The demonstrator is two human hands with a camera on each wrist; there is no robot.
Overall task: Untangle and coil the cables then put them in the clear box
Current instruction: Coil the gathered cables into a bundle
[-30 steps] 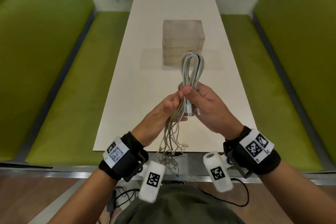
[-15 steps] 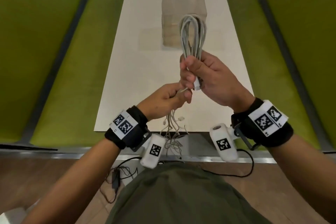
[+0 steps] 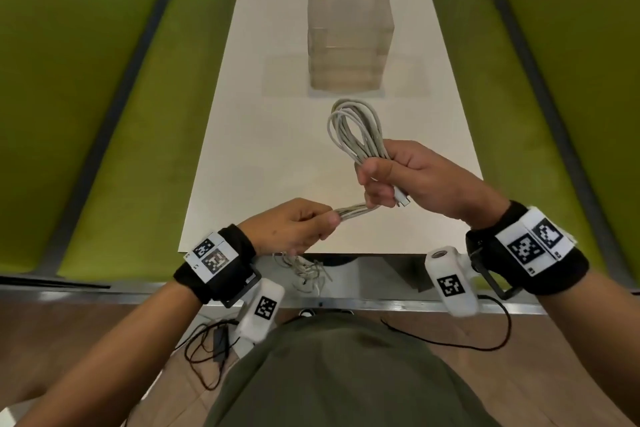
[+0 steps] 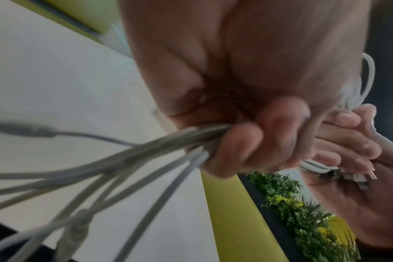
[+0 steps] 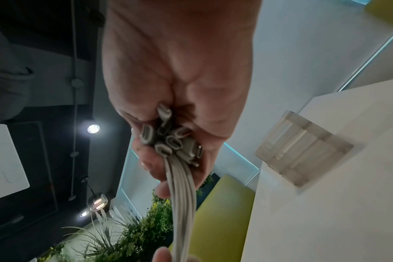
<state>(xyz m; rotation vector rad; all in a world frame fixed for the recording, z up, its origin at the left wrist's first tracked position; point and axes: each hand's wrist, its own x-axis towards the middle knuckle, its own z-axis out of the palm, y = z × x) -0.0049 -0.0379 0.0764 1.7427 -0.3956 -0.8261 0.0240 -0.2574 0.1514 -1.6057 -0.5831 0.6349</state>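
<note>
A bundle of several grey-white cables (image 3: 356,130) is held above the near end of the white table (image 3: 259,149). My right hand (image 3: 408,180) grips the looped part, with the loop rising toward the clear box (image 3: 349,42). Several plug ends (image 5: 168,140) stick out of its palm in the right wrist view. My left hand (image 3: 298,225) grips the straight run of cables (image 4: 146,147) lower and to the left. Loose cable ends (image 3: 304,270) hang below it past the table edge. The clear box stands mid-table, its inside not readable.
Green bench seats (image 3: 104,149) flank the table on both sides. A metal rail (image 3: 346,302) runs along the near edge. Black cords (image 3: 211,347) lie on the wooden floor by my body. Green plants (image 5: 132,230) show in the wrist views.
My hands have drawn apart: the right one carried the loop to the right, the left one slid down and left along the cables. The stretch between them now lies nearly level.
</note>
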